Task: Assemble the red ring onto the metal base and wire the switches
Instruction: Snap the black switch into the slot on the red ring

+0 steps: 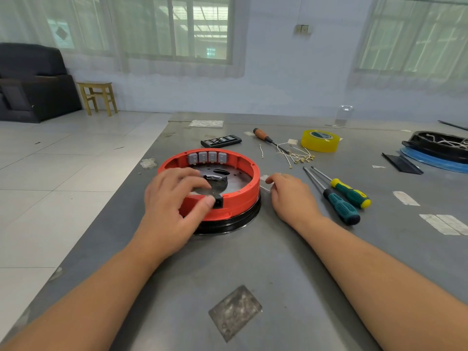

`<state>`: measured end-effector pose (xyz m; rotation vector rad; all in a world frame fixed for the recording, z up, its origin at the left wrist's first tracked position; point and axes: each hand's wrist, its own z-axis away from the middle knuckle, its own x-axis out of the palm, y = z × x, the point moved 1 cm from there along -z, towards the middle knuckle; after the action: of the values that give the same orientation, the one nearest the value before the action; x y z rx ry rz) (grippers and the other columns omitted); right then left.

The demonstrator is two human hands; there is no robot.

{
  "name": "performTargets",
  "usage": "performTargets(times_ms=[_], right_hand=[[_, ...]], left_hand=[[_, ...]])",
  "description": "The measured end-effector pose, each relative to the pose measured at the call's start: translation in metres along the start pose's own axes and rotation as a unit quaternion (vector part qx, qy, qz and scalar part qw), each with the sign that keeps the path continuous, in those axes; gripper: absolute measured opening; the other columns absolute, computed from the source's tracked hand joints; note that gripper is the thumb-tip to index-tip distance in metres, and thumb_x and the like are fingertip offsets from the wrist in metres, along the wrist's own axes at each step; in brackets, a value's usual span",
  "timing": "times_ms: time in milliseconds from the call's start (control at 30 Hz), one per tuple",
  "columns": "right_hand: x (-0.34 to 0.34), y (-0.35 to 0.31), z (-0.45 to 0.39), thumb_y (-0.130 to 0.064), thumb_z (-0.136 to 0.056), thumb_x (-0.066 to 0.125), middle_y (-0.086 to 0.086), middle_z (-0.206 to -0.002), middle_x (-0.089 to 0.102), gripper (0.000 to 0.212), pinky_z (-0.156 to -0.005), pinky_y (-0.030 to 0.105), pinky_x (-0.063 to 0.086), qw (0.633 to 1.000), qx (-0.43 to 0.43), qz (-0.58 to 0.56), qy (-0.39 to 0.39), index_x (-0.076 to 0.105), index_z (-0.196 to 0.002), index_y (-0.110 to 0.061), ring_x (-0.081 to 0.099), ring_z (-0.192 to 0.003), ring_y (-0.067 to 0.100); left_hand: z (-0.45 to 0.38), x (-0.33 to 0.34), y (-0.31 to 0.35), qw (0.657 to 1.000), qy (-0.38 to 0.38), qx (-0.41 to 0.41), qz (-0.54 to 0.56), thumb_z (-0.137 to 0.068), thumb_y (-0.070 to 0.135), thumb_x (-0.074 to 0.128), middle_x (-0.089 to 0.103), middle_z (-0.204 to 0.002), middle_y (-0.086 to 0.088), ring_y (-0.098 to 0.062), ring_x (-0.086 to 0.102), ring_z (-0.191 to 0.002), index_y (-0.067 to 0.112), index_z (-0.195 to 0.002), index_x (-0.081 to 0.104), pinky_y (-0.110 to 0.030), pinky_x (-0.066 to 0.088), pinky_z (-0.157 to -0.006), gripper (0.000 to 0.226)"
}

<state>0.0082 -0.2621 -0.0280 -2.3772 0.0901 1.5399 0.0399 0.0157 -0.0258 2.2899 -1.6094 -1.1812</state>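
Left hand [174,196] grips red ring [243,196] near rim; right hand [291,196] beside ring, pinching white wire [266,187].

Even, diffuse daylight enters through two curtained windows [174,29] on the far wall, beyond the grey table [253,262]; no hard shadows fall on it. Soft, short shadows lie under the left hand [174,198] and the right hand [291,196], on the near side of each. A pale sheen runs along the table's far part, nearest the windows. Wide-angle distortion bends the table's edges and stretches both forearms toward the lower corners. Focus is fairly uniform; the left hand's fingers [187,176] are slightly smeared, and the window panes look hazy behind the curtains.
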Motion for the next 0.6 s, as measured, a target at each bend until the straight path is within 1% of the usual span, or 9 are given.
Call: performTargets(times_ms=[67,133,200,267,333,400,500,533,600], right_hand=[[-0.003,0.002,0.01,-0.009,-0.1,0.046,0.011,-0.128,0.064,0.036,-0.097,0.04,0.047,0.999,0.032,-0.031,0.01,0.062,-0.131,-0.016,0.059,-0.117,0.031],[-0.006,0.005,0.015,-0.008,-0.099,0.049,0.011,-0.125,0.066,0.034,-0.095,0.039,0.047,0.993,0.08,-0.079,0.03,0.065,-0.128,-0.015,0.06,-0.115,0.03],[-0.006,0.005,0.018,-0.011,-0.101,0.049,0.008,-0.121,0.067,0.03,-0.091,0.036,0.049,0.98,0.123,-0.148,0.047,0.067,-0.122,-0.019,0.062,-0.11,0.028],[-0.005,0.001,0.017,-0.014,-0.103,0.049,0.005,-0.114,0.069,0.025,-0.094,0.038,0.053,0.956,0.158,-0.243,0.051,0.068,-0.114,-0.024,0.066,-0.103,0.024],[-0.001,-0.007,0.014,-0.012,-0.103,0.048,-0.001,-0.1,0.071,0.026,-0.094,0.045,0.058,0.907,0.198,-0.369,0.046,0.067,-0.097,-0.029,0.072,-0.094,0.018],[0.004,-0.017,0.011,-0.01,-0.103,0.048,-0.005,-0.095,0.071,0.029,-0.091,0.045,0.06,0.862,0.221,-0.453,0.047,0.065,-0.09,-0.03,0.074,-0.09,0.014],[0.012,-0.028,0.01,-0.01,-0.101,0.051,-0.003,-0.094,0.073,0.027,-0.092,0.047,0.059,0.839,0.224,-0.493,0.055,0.068,-0.091,-0.028,0.073,-0.094,0.018],[0.013,-0.03,0.01,-0.011,-0.1,0.052,-0.005,-0.092,0.074,0.026,-0.092,0.047,0.059,0.836,0.225,-0.497,0.061,0.069,-0.09,-0.029,0.072,-0.094,0.018],[0.016,-0.033,0.011,-0.012,-0.099,0.056,-0.007,-0.087,0.074,0.024,-0.091,0.046,0.059,0.823,0.229,-0.514,0.071,0.07,-0.089,-0.028,0.072,-0.092,0.017]], left_hand=[[-0.001,-0.002,0.006,0.994,0.062,-0.094,0.004,-0.092,0.054,0.051,0.057,-0.141,0.004,-0.015,0.04,-0.141,0.028,-0.122,0.069,-0.038,0.023,-0.121,0.043],[-0.001,-0.003,0.012,0.975,0.086,-0.206,-0.001,-0.094,0.057,0.049,0.049,-0.15,-0.002,-0.024,0.034,-0.147,0.028,-0.14,0.057,-0.044,0.02,-0.124,0.055],[0.001,0.001,0.014,0.946,0.081,-0.314,0.021,-0.097,0.065,0.052,0.038,-0.161,-0.004,-0.029,0.023,-0.153,0.028,-0.155,0.04,-0.051,0.015,-0.125,0.069],[0.001,0.004,0.014,0.921,0.059,-0.382,0.045,-0.097,0.071,0.051,0.031,-0.168,-0.008,-0.034,0.015,-0.156,0.026,-0.163,0.026,-0.056,0.012,-0.126,0.084],[0.0,0.007,0.013,0.905,0.04,-0.42,0.053,-0.095,0.077,0.048,0.032,-0.167,-0.013,-0.035,0.014,-0.157,0.023,-0.165,0.022,-0.056,0.014,-0.126,0.092],[-0.002,0.008,0.014,0.892,0.029,-0.449,0.054,-0.094,0.078,0.047,0.042,-0.157,-0.017,-0.038,0.023,-0.152,0.023,-0.158,0.033,-0.054,0.02,-0.123,0.086],[-0.001,0.01,0.016,0.89,0.013,-0.454,0.047,-0.094,0.075,0.048,0.043,-0.123,-0.01,-0.04,0.033,-0.144,0.026,-0.141,0.045,-0.052,0.027,-0.118,0.068],[0.0,0.01,0.016,0.892,0.015,-0.449,0.052,-0.094,0.073,0.049,0.041,-0.12,-0.007,-0.039,0.033,-0.144,0.025,-0.14,0.046,-0.052,0.028,-0.117,0.066],[0.0,0.009,0.015,0.897,0.027,-0.436,0.069,-0.094,0.069,0.053,0.046,-0.128,-0.009,-0.035,0.032,-0.144,0.023,-0.141,0.045,-0.052,0.029,-0.118,0.067]])
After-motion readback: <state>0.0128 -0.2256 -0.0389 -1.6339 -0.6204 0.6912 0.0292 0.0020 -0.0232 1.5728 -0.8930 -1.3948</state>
